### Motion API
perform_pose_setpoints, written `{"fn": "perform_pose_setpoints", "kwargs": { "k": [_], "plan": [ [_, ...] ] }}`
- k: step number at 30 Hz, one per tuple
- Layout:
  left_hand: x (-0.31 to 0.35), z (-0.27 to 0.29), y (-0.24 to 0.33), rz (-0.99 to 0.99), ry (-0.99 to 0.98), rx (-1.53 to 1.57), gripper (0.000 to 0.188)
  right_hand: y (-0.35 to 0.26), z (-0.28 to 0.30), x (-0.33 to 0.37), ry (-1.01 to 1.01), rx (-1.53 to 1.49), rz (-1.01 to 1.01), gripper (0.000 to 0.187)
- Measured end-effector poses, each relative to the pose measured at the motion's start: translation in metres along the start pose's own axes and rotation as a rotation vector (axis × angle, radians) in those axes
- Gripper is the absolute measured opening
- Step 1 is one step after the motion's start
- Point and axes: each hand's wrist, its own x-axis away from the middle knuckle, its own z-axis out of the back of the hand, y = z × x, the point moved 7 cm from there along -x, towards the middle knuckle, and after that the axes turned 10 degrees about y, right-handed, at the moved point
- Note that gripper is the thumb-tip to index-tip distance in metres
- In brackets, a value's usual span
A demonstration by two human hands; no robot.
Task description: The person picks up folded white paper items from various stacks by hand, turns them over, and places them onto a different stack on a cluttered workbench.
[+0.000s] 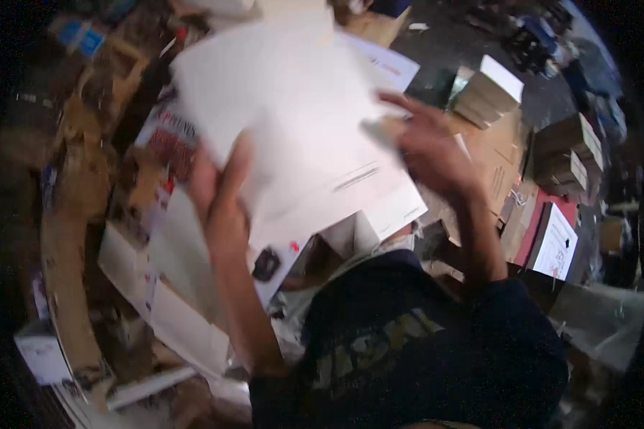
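Large white sheets point(293, 107), perhaps thin board, spread out in front of me, with small dark print along the near edge. My left hand point(222, 196) grips their left side, its thumb lying on the top face. At the right edge, my right hand point(436, 146) has its thumb and fingers stretched out and apart. It is blurred, and whether it touches the sheet is unclear. Beneath the near edge, a white folded piece point(354, 232) shows.
A carton with a raised white flap point(488, 96), brown taped boxes point(569, 157) and a printed white sheet point(554, 243) lie to the right. Flattened brown cardboard point(71, 250) and an open pale carton point(182, 307) are at the left. Brown cardboard point(497, 164) lies beyond my right wrist.
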Motion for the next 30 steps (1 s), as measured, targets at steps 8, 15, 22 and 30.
{"fn": "perform_pose_setpoints", "kwargs": {
  "k": [8,15,22,30],
  "plan": [
    [-0.016,-0.098,-0.027,-0.081,-0.452,-0.167,0.033,-0.003,0.074,0.015,0.443,0.032,0.109,0.047],
    [-0.008,-0.161,-0.095,-0.609,-0.489,-0.755,0.039,-0.049,0.177,0.010,0.657,0.099,0.356,0.036],
    [-0.020,-0.160,-0.102,-0.456,-0.543,-0.640,0.030,-0.039,0.196,-0.002,0.595,0.186,0.201,0.043],
    [-0.015,-0.110,-0.086,-0.042,-0.157,-0.225,0.021,-0.027,0.238,-0.046,0.737,0.216,0.237,0.059]
  ]
}}
